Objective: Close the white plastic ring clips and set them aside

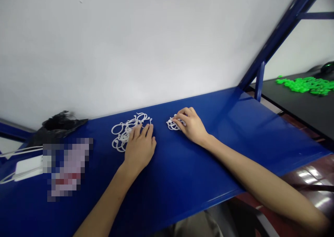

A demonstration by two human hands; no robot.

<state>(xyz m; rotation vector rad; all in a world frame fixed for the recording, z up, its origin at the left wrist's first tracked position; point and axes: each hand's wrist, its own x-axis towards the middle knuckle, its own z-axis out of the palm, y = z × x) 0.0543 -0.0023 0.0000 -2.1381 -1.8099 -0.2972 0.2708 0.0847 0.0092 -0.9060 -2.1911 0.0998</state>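
White plastic rings with small hooked ends point(118, 128) lie in a loose pile on the blue tabletop point(167, 174). My left hand point(140, 143) rests over the right side of this pile, palm down, its fingers stretched out and covering some rings. A smaller cluster of the same white plastic rings point(172, 125) lies further right. Above it, my right hand point(191, 125) has curled fingers, with thumb and forefinger pinched on a ring at the cluster's edge. The exact grip is partly hidden by the fingers.
A crumpled black plastic bag point(58, 125) lies at the back left. Nearer are a white box-shaped item with cables point(28, 168) and a blurred-out pinkish item point(75, 164). Blue frame bars point(273, 44) rise at right, beside a black table point(294, 101) with bright green pieces point(308, 85).
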